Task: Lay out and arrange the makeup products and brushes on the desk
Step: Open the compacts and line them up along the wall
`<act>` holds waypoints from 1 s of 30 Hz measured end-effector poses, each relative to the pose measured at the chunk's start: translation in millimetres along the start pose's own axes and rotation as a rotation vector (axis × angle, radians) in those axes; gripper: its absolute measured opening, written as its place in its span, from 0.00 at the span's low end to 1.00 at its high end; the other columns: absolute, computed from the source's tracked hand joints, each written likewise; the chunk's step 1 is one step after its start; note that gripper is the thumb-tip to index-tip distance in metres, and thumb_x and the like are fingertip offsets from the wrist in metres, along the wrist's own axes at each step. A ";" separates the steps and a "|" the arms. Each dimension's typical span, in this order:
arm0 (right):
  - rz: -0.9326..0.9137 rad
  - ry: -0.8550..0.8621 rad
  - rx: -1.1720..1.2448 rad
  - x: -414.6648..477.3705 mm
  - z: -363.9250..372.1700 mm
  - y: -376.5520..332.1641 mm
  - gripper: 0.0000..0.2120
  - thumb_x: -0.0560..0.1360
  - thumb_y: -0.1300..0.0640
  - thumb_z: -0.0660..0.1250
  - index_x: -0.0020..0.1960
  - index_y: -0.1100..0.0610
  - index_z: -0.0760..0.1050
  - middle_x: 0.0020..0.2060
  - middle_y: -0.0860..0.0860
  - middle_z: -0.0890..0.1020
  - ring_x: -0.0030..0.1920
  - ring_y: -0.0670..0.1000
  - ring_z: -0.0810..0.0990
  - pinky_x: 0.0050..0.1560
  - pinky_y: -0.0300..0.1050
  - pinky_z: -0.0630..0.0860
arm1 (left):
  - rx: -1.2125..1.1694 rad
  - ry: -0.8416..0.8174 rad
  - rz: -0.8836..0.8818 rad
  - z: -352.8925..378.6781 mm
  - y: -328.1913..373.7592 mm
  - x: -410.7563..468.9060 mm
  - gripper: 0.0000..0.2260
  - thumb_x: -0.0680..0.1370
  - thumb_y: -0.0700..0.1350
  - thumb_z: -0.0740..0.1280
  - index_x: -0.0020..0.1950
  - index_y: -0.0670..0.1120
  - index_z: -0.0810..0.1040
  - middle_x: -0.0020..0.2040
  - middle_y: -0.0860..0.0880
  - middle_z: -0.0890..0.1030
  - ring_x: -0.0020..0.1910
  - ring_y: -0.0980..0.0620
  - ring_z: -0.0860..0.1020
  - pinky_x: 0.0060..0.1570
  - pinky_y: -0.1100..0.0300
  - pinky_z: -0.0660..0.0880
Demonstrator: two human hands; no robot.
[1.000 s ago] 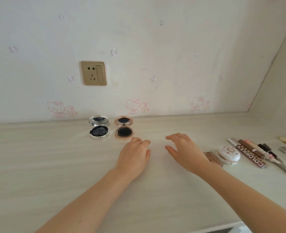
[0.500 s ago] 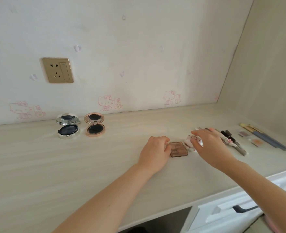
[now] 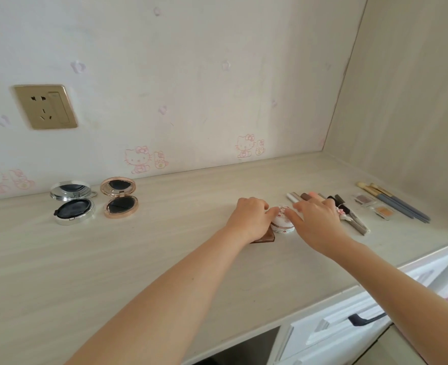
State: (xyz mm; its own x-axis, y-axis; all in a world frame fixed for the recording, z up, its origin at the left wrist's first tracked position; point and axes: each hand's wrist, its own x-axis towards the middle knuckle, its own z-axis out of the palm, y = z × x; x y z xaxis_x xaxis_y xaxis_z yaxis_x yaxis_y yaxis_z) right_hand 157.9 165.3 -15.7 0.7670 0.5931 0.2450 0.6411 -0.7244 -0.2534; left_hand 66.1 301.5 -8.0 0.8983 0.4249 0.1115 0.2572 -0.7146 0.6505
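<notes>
Left hand [image 3: 249, 218] curled over palette [image 3: 266, 237], grip unclear; right hand [image 3: 316, 221] flat, thumb touching compact [image 3: 283, 223]; bare desk [image 3: 180, 233] leftward.

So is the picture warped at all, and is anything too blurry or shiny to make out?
Head view: the wide lens makes the wall corner lean; light is soft and even, with only faint shadows beside the left hand and right hand; no glare, the mirror of the silver compact shows dark; print on the pencils is too smeared to read.

Brown palette [image 3: 266, 237] mostly under left hand [image 3: 249, 217] (one corner shows), print on pencils [image 3: 359, 227] unreadable
</notes>
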 end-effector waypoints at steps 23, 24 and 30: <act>-0.079 0.055 0.467 -51.2 -14.0 -7.0 0.16 0.76 0.52 0.66 0.59 0.55 0.65 0.55 0.51 0.74 0.54 0.52 0.75 0.52 0.46 0.71 | -0.104 0.101 0.170 6.2 6.5 -31.3 0.13 0.77 0.48 0.68 0.60 0.46 0.77 0.57 0.48 0.78 0.60 0.51 0.73 0.58 0.54 0.73; -0.099 0.084 0.479 -54.0 -16.3 -8.6 0.16 0.76 0.53 0.67 0.59 0.56 0.65 0.53 0.48 0.74 0.52 0.50 0.75 0.50 0.44 0.71 | -0.122 0.118 0.183 5.2 8.9 -36.0 0.13 0.77 0.46 0.68 0.60 0.46 0.77 0.56 0.48 0.78 0.59 0.51 0.74 0.58 0.54 0.73; -0.111 0.179 0.599 -57.3 -28.6 -20.4 0.19 0.72 0.57 0.73 0.55 0.51 0.65 0.53 0.48 0.73 0.51 0.49 0.78 0.43 0.30 0.74 | -0.182 0.236 0.253 0.9 12.2 -55.5 0.14 0.77 0.46 0.68 0.62 0.49 0.75 0.55 0.50 0.80 0.54 0.56 0.75 0.54 0.64 0.71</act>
State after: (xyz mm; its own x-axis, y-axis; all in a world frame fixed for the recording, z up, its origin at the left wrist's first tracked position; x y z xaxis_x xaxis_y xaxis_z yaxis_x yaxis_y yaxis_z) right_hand 100.1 136.1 2.2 0.7118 0.5481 0.4393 0.6602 -0.3087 -0.6847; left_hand 19.7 268.7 -6.9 0.8131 0.3790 0.4418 -0.0486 -0.7121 0.7004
